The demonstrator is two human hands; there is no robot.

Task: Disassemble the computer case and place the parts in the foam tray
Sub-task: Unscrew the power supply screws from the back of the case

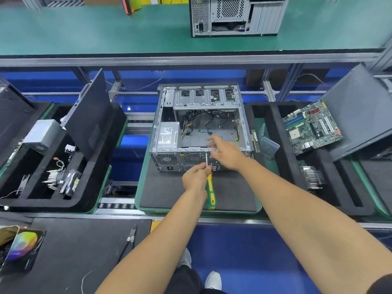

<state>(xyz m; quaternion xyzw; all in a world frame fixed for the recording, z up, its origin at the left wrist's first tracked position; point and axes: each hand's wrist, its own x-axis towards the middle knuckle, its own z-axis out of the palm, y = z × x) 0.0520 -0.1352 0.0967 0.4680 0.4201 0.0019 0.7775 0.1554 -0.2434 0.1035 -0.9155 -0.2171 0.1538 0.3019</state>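
Observation:
An open grey computer case [167,132] lies on a dark mat in the middle, its power supply [167,135] and loose cables still inside. My left hand [196,177] grips a green and yellow screwdriver [210,190] with its shaft pointing up at the case's rear panel. My right hand [227,151] reaches over the rear top edge of the case, fingers extended and blurred. A black foam tray [273,124] on the right holds a green motherboard [311,128] and a heatsink [312,177]. A second foam tray [53,200] on the left holds a silver box and small parts.
A dark side panel [89,115] leans in the left tray and another panel [360,115] leans at the right. A second case [233,15] stands on the upper green shelf. Cutters [132,235] lie on the near mat. A clear plastic box [268,145] sits right of the case.

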